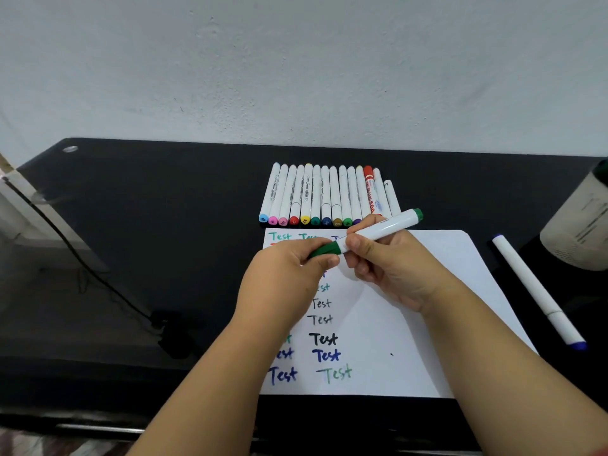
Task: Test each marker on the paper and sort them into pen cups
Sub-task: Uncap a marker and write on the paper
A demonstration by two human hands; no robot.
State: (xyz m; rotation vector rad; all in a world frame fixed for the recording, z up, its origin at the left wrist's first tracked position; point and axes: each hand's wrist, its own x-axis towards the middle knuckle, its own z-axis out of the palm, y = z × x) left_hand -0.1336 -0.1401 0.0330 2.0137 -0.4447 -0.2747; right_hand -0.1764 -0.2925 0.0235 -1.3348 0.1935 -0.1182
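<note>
— Marker status?
— Green marker (378, 232) sits above the top of the paper (411, 324), held level-ish, its butt end tilted up toward 2 o'clock. The right hand (394, 268) has its grip curled round the white barrel; the left hand (286, 278) pinches the green cap (325, 250) at the barrel's 8 o'clock end. Whether the cap is seated or parted from the barrel, I cannot tell.

— And the paper?
— Flat on the black bench (164, 209), covered with "Test" written in green, black and blue, partly hidden under the hands.

— The other markers?
— A row of markers (325, 195) lies side by side at 12 o'clock of the paper, just beyond its top edge, coloured ends toward the person. One blue-tipped marker (539, 291) lies alone on the bench at 3 o'clock of the paper, apart from it.

— Any cup?
— A pale cup-like container (582, 225) stands at the right edge of view, at 2 o'clock, only partly visible. A black cable (82, 258) runs down at 9 o'clock.
</note>
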